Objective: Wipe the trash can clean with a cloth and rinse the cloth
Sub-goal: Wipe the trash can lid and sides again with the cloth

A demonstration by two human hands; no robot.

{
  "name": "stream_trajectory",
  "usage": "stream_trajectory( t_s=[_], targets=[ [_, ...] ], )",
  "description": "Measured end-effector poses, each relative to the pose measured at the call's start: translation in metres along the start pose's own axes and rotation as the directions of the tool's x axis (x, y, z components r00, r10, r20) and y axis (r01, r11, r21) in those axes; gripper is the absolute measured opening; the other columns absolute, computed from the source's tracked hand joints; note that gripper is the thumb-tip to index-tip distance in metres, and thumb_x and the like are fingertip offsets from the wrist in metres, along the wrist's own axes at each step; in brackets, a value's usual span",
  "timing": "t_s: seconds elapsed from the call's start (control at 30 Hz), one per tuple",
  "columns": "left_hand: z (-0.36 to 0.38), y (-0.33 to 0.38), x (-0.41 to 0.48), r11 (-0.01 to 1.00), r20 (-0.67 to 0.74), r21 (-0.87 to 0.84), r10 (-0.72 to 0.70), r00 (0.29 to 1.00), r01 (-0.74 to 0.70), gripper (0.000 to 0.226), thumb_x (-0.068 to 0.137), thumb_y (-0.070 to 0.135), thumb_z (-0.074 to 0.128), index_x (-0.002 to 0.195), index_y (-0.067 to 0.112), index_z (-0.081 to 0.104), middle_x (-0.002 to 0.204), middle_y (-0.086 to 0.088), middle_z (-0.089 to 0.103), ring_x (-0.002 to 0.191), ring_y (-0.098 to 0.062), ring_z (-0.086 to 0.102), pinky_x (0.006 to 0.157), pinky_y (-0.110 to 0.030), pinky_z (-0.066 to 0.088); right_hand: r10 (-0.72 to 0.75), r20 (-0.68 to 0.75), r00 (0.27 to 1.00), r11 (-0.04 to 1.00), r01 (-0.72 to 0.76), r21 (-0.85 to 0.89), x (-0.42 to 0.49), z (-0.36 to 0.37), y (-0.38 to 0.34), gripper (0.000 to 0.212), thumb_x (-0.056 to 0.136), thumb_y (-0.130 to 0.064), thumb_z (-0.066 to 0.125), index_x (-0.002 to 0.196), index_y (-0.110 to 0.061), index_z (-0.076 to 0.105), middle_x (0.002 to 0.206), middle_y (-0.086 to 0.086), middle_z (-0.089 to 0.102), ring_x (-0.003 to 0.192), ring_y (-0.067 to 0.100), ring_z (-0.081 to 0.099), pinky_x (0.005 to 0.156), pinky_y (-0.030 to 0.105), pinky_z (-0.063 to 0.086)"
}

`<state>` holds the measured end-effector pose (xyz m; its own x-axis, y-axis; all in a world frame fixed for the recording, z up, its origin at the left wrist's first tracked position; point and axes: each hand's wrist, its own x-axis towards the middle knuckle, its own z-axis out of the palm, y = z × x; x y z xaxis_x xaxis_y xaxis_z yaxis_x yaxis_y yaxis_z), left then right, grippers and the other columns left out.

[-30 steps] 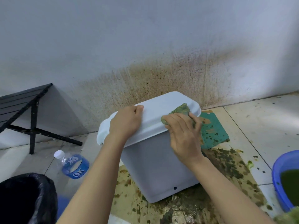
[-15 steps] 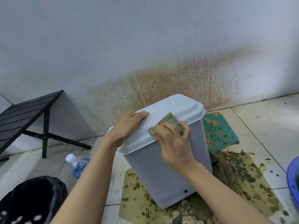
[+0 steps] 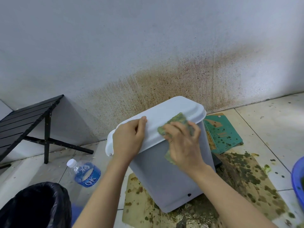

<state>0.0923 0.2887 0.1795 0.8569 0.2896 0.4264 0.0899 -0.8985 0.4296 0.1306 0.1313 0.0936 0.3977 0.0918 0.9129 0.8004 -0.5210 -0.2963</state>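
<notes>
A grey trash can point(image 3: 166, 181) with a closed white lid point(image 3: 171, 111) stands tilted on the dirty floor near the stained wall. My left hand point(image 3: 128, 140) grips the lid's front edge at its left part, thumb lying on top. My right hand point(image 3: 182, 143) presses a stained green cloth point(image 3: 177, 120) against the lid's front edge and the upper front of the can; part of the cloth is hidden under my fingers.
A water bottle point(image 3: 85, 173) lies on the tiles at the left, by a bin lined with a black bag point(image 3: 34, 206). A black slatted bench point(image 3: 24, 120) stands far left. Soiled cardboard point(image 3: 243, 183), a green mat point(image 3: 223, 132) and a blue basin point(image 3: 297, 180) lie to the right.
My right hand has slid the cloth along the lid's front edge, first left, then back right and lower onto the can's front. My left hand keeps its hold; the view shifted slightly.
</notes>
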Motion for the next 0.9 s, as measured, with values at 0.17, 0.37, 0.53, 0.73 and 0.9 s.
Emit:
stream_trajectory(
  t_s=[0.17,0.37,0.53,0.73,0.9],
  targets=[
    [0.024,0.001,-0.024,0.968,-0.302,0.250,0.111,0.947,-0.034,0.039,0.102,0.034,0.038,0.104,0.023,0.076,0.103,0.009,0.076,0.097,-0.014,0.069,0.084,-0.034,0.047,0.143,-0.067,0.987,0.990,-0.142,0.019,0.007,0.000,0.025,0.026,0.094,-0.009,0.057,0.116,-0.017,0.047,0.118,-0.004,0.053,0.116,0.018,0.051,0.100,0.059,0.035],
    [0.031,0.004,-0.005,0.972,-0.397,0.221,0.021,0.917,0.074,0.043,0.098,0.034,0.040,0.082,0.020,0.077,0.072,0.002,0.072,0.069,-0.023,0.064,0.069,-0.034,0.045,-0.050,-0.029,0.998,0.998,0.049,-0.050,0.014,0.026,0.014,0.031,0.087,-0.005,0.064,0.110,-0.019,0.048,0.108,-0.007,0.067,0.112,0.021,0.063,0.103,0.058,0.032],
    [0.029,-0.003,0.000,0.977,-0.390,0.195,-0.003,0.921,0.086,0.039,0.101,0.036,0.041,0.092,0.028,0.079,0.075,-0.001,0.074,0.073,-0.027,0.066,0.062,-0.035,0.045,-0.123,-0.013,0.992,0.992,0.123,-0.022,0.013,0.046,-0.014,0.029,0.086,-0.005,0.062,0.107,-0.020,0.049,0.106,-0.008,0.069,0.113,0.017,0.063,0.105,0.052,0.032],
    [0.033,0.003,-0.006,0.986,-0.427,0.155,0.014,0.904,0.057,0.031,0.101,0.030,0.049,0.094,0.029,0.079,0.067,-0.001,0.068,0.064,-0.025,0.061,0.055,-0.033,0.039,0.021,-0.132,0.991,0.998,-0.028,-0.048,0.015,0.028,0.026,0.030,0.089,-0.004,0.061,0.111,-0.017,0.047,0.112,-0.010,0.054,0.112,0.017,0.058,0.103,0.051,0.031],
    [0.033,0.005,-0.009,0.985,-0.426,0.159,0.014,0.904,0.060,0.031,0.101,0.030,0.048,0.098,0.031,0.079,0.069,0.001,0.070,0.065,-0.021,0.062,0.058,-0.026,0.030,0.224,-0.214,0.951,0.968,-0.243,-0.066,0.029,0.007,0.070,0.010,0.096,-0.011,0.055,0.105,-0.016,0.052,0.103,-0.004,0.055,0.103,0.019,0.051,0.101,0.054,0.032]
  ],
)
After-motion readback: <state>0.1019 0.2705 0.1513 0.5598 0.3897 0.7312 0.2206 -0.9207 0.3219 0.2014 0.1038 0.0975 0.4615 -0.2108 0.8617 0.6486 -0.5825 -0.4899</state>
